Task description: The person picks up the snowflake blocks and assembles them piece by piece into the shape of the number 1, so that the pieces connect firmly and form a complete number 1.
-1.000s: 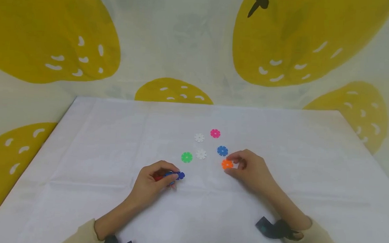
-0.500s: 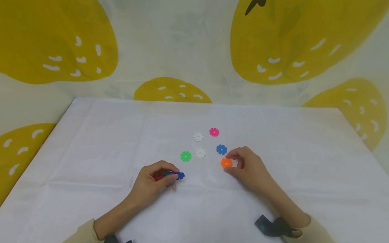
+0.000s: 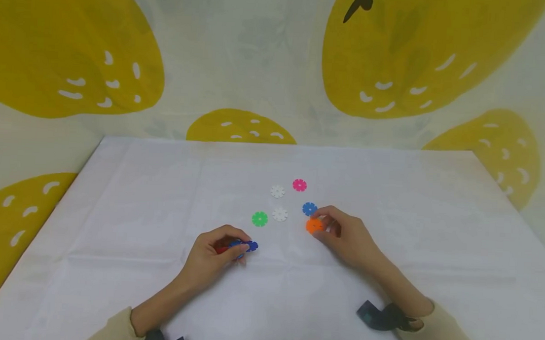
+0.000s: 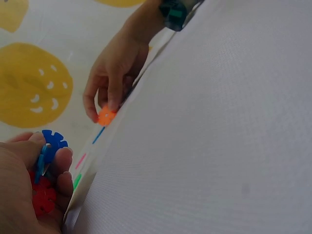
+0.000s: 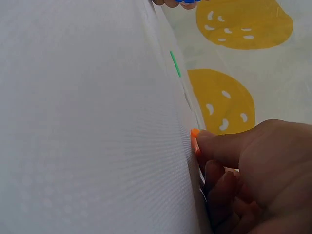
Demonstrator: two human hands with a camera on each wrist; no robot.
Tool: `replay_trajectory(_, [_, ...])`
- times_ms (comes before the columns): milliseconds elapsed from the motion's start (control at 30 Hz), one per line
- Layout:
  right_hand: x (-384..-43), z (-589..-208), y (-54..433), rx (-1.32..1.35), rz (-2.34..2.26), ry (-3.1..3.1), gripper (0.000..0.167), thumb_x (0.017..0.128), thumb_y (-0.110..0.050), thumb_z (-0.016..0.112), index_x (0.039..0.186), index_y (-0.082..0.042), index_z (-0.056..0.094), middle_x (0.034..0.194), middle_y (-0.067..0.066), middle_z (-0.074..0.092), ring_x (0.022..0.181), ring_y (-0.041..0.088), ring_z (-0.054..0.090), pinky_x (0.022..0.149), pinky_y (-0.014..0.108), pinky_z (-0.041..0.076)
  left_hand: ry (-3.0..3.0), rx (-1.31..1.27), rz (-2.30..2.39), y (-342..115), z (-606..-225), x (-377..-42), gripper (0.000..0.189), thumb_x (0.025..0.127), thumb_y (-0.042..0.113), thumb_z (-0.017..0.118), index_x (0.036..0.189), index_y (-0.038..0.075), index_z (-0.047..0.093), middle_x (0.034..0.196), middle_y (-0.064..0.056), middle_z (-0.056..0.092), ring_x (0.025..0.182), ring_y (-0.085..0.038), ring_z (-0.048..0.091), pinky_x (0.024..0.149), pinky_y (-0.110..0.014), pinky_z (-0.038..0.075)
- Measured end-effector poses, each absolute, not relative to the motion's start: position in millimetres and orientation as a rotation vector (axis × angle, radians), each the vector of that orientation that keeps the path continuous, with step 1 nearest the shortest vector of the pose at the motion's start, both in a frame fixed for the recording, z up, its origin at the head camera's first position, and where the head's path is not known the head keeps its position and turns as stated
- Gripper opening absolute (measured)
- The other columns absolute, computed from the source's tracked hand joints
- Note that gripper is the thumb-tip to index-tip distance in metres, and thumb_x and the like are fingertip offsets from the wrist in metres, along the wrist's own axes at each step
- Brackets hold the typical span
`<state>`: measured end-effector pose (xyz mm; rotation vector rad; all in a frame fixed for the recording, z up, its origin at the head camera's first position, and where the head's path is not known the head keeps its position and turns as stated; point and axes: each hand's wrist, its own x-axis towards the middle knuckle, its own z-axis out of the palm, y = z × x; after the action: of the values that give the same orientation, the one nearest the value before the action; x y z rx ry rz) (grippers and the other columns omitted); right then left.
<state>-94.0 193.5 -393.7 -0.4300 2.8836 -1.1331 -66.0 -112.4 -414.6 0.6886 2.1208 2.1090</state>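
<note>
We've got the right hand pinching an orange disc over the tabletop, next to a flat blue disc; left hand grips a dark blue piece and red piece. Green disc, pink disc lie nearby.

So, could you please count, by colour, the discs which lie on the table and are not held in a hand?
White discs: 2
Green disc: 1
Pink disc: 1
Blue disc: 1
Total: 5
</note>
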Motion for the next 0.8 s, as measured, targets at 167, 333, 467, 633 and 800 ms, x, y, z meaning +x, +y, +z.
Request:
replay_trajectory(167, [-93.9,-393.6,193.7,-0.445,-1.194,2.868,0.030,0.085,-0.008,0.071,0.111,-0.019,0.063,0.084,-0.004,0.061,0.067,0.013,0.054,0.060,0.025,0.047,2.114,0.673,2.109,-112.3,-413.8,-66.5,0.016,0.087,-0.002,0.067,0.101,0.006,0.066,0.089,-0.015,0.064,0.064,-0.028,0.061,0.061,-0.028,0.053])
replay_trajectory(333, [-93.3,-391.5,192.9,-0.423,-1.285,2.817,0.028,0.087,-0.011,0.071,0.112,-0.023,0.064,0.088,-0.004,0.064,0.072,0.010,0.059,0.067,0.028,0.050,2.120,0.673,2.100,-112.5,-412.6,-65.8,0.016,0.087,-0.002,0.067,0.101,0.006,0.066,0.089,-0.014,0.064,0.064,-0.028,0.061,0.061,-0.028,0.053])
replay_trajectory(467, [-92.6,-387.7,188.7,-0.337,-1.383,2.694,0.028,0.089,-0.014,0.069,0.114,-0.025,0.064,0.087,-0.002,0.065,0.075,0.012,0.062,0.071,0.029,0.051,2.116,0.678,2.105,-113.5,-411.9,-64.5,0.016,0.087,-0.003,0.066,0.102,0.005,0.067,0.090,-0.014,0.064,0.064,-0.029,0.061,0.061,-0.028,0.053])
replay_trajectory(633, [-88.5,-383.9,183.0,-0.256,-1.488,2.497,0.028,0.090,-0.018,0.067,0.118,-0.022,0.063,0.086,0.001,0.067,0.078,0.016,0.065,0.075,0.030,0.051,2.117,0.693,2.108,-113.9,-412.4,-64.6,0.017,0.087,-0.003,0.066,0.102,0.005,0.067,0.090,-0.014,0.064,0.065,-0.028,0.062,0.061,-0.028,0.053])
replay_trajectory(800, [-85.0,-379.1,175.5,-0.259,-1.535,2.414,0.030,0.089,-0.019,0.069,0.119,-0.020,0.064,0.087,0.003,0.068,0.079,0.019,0.066,0.077,0.029,0.051,2.112,0.708,2.107,-113.6,-414.2,-66.6,0.018,0.087,-0.004,0.065,0.102,0.005,0.067,0.091,-0.014,0.064,0.064,-0.029,0.062,0.060,-0.028,0.053])
